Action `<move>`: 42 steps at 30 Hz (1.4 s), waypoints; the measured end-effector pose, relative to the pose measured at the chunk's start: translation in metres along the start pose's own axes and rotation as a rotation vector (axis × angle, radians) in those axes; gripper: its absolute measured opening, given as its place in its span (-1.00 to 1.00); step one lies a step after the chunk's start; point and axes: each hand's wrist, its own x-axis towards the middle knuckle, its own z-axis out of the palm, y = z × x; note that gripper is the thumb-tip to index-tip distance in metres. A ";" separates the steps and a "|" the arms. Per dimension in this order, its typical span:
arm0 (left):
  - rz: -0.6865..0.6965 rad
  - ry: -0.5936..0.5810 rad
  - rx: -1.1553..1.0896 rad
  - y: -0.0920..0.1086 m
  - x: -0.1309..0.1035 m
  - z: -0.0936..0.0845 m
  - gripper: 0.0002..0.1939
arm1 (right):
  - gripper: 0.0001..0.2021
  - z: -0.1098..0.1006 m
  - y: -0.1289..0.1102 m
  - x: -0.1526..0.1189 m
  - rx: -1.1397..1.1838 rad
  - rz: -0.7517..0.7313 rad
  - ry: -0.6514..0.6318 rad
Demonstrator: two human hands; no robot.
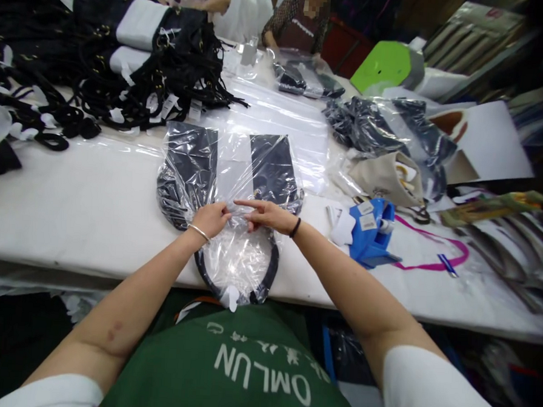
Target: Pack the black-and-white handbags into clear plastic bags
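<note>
A black handbag [274,161] with a band of white paper [234,159] around its middle lies in a clear plastic bag [245,260] on the table before me. Its round black handle [274,261] points toward me inside the plastic. My left hand [211,218] is closed, pinching the plastic just below the white band. Close beside it, my right hand [268,215] touches the plastic with its index finger stretched out and the thumb apart; the other fingers are bent. A small white tag [231,297] shows near the table edge.
Black bags with straps [138,57] are heaped at the left. Flat plastic sleeves [285,116] lie beyond the handbag. To the right are wrapped dark bags [394,128], a beige pouch [386,179], a blue tape dispenser [370,233] and a pink strap [460,253]. A co-worker [303,23] stands across the table.
</note>
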 end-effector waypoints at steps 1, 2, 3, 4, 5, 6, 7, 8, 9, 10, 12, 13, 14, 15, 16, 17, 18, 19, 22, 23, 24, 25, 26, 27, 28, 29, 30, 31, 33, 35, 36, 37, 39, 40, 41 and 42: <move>0.005 0.003 -0.006 -0.001 0.000 0.000 -0.79 | -0.35 0.006 0.005 -0.003 0.024 -0.006 -0.023; 0.010 0.006 -0.010 -0.001 0.001 0.001 -0.78 | -0.33 0.010 0.008 -0.005 0.034 -0.005 -0.039; 0.015 0.006 -0.013 -0.002 0.001 0.001 -0.78 | -0.33 0.012 0.009 -0.005 0.041 0.000 -0.045; 0.019 0.005 -0.016 -0.003 0.001 0.001 -0.77 | -0.33 0.014 0.008 -0.004 0.056 0.007 -0.045; 0.020 0.006 -0.018 -0.003 0.001 0.001 -0.78 | -0.33 0.014 0.005 -0.004 0.086 0.011 -0.038; 0.020 0.008 -0.020 -0.003 0.001 0.001 -0.78 | -0.32 0.013 0.002 -0.004 0.131 0.012 -0.030; 0.019 0.011 -0.022 -0.003 0.000 0.000 -0.79 | -0.32 0.013 -0.001 -0.004 0.184 0.008 -0.027; 0.017 0.014 -0.024 -0.002 0.000 0.000 -0.79 | -0.31 0.013 -0.003 -0.004 0.236 0.002 -0.031; 0.016 0.017 -0.026 -0.002 0.000 0.000 -0.79 | -0.31 0.013 -0.004 -0.005 0.281 0.000 -0.040; 0.016 0.018 -0.029 -0.002 0.000 0.000 -0.80 | -0.32 0.014 -0.003 -0.005 0.313 0.006 -0.047; 0.018 0.021 -0.030 -0.001 -0.001 0.000 -0.80 | -0.35 0.017 0.003 -0.005 0.332 0.049 -0.021; 0.018 0.025 -0.027 -0.001 -0.002 0.000 -0.79 | -0.37 0.020 0.008 -0.004 0.324 0.081 0.017; 0.019 0.028 -0.020 0.000 -0.003 0.000 -0.79 | -0.39 0.022 0.012 -0.003 0.307 0.113 0.060; 0.022 0.031 -0.011 0.001 -0.004 0.001 -0.79 | -0.41 0.024 0.016 -0.001 0.287 0.139 0.100; 0.027 0.036 0.002 0.002 -0.006 0.002 -0.79 | -0.43 0.026 0.019 0.000 0.268 0.156 0.132; 0.038 0.042 0.020 0.003 -0.008 0.003 -0.79 | -0.44 0.028 0.021 0.002 0.254 0.163 0.152; 0.059 0.055 0.046 0.004 -0.010 0.005 -0.79 | -0.45 0.029 0.021 0.003 0.244 0.165 0.160; 0.096 0.078 0.085 0.006 -0.013 0.006 -0.78 | -0.46 0.030 0.021 0.004 0.238 0.168 0.163; 0.276 0.202 0.253 0.009 -0.020 0.008 -0.75 | -0.48 0.032 0.018 0.004 0.226 0.184 0.185; 0.350 0.243 0.306 0.009 -0.022 0.008 -0.74 | -0.48 0.033 0.017 0.004 0.221 0.189 0.196; 0.428 0.271 0.347 0.009 -0.022 0.007 -0.72 | -0.48 0.033 0.017 0.004 0.215 0.190 0.205; 0.505 0.280 0.374 0.008 -0.023 0.006 -0.70 | -0.48 0.033 0.017 0.004 0.209 0.190 0.211; 0.578 0.271 0.388 0.006 -0.023 0.004 -0.69 | -0.47 0.033 0.018 0.004 0.206 0.188 0.210; 0.642 0.248 0.394 0.004 -0.023 0.003 -0.69 | -0.46 0.033 0.018 0.004 0.204 0.186 0.202; 0.690 0.219 0.395 0.002 -0.022 0.002 -0.69 | -0.44 0.033 0.018 0.004 0.199 0.183 0.192; 0.719 0.191 0.397 0.000 -0.021 0.001 -0.69 | -0.43 0.032 0.018 0.004 0.183 0.182 0.181; 0.729 0.166 0.399 -0.002 -0.020 0.000 -0.69 | -0.43 0.031 0.017 0.004 0.148 0.183 0.165; 0.729 0.145 0.403 -0.004 -0.020 0.000 -0.69 | -0.43 0.030 0.015 0.004 0.083 0.187 0.145; 0.723 0.116 0.408 -0.007 -0.018 0.000 -0.68 | -0.48 0.024 0.008 0.006 -0.153 0.185 0.108; 0.718 0.103 0.403 -0.009 -0.016 0.000 -0.66 | -0.53 0.013 -0.001 0.009 -0.536 0.144 0.103; 0.715 0.103 0.399 -0.010 -0.015 0.001 -0.65 | -0.55 0.006 -0.007 0.012 -0.754 0.106 0.106; 0.714 0.106 0.398 -0.011 -0.015 0.001 -0.64 | -0.55 -0.001 -0.012 0.015 -0.964 0.061 0.104; 0.715 0.119 0.410 -0.013 -0.015 0.003 -0.63 | -0.53 -0.017 -0.021 0.023 -1.293 -0.034 0.055; 0.717 0.128 0.421 -0.013 -0.015 0.003 -0.63 | -0.51 -0.025 -0.025 0.028 -1.396 -0.074 0.016; 0.718 0.138 0.435 -0.014 -0.016 0.004 -0.63 | -0.51 -0.033 -0.028 0.033 -1.464 -0.105 -0.021; 0.718 0.149 0.448 -0.014 -0.016 0.004 -0.62 | -0.51 -0.041 -0.030 0.038 -1.506 -0.129 -0.052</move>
